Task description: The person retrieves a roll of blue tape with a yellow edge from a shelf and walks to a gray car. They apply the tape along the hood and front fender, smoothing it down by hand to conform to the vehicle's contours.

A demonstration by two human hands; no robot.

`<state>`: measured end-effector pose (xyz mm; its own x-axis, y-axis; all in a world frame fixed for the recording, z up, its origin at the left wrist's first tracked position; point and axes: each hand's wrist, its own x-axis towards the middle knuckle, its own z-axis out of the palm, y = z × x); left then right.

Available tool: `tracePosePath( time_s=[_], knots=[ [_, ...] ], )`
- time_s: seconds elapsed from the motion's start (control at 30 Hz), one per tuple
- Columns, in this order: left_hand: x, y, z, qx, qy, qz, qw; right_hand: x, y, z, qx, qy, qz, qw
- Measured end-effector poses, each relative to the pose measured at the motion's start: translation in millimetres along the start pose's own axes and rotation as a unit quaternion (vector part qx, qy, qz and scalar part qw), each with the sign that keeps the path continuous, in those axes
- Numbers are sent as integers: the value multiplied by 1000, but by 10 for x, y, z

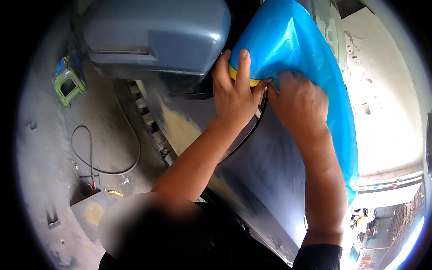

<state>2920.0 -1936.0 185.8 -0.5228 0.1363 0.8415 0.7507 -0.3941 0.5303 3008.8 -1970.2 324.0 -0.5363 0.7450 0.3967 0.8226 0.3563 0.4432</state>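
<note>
Both hands, left hand (234, 92) and right hand (298, 101), press the glossy blue plastic sheet (297, 49) and its yellow tape (243, 78) flat onto the matte grey car panel (270, 166).

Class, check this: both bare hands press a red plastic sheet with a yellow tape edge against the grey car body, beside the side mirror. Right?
Not quite. The head view shows both hands, left hand and right hand, on a blue plastic sheet, not red; the rest holds.

Both forearms (198, 157) are bare to the upper arm. A black short sleeve (317, 256) covers the right shoulder; no gloves on either hand (234, 96).
</note>
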Motion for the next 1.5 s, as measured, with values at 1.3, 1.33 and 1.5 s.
tracePosePath(
  time_s=[1.3, 1.33, 1.5],
  knots=[
    [174, -131, -297, -109, -201, -32, 973, -657, -876, 347, 39, 75, 134, 987],
    [173, -156, -320, -112, -209, -22, 971, -656, -888, 355, 37, 76, 136, 987],
    [259, -173, -465, -164, -239, 27, 957, -641, -907, 375, 43, 82, 161, 983]
  ],
)
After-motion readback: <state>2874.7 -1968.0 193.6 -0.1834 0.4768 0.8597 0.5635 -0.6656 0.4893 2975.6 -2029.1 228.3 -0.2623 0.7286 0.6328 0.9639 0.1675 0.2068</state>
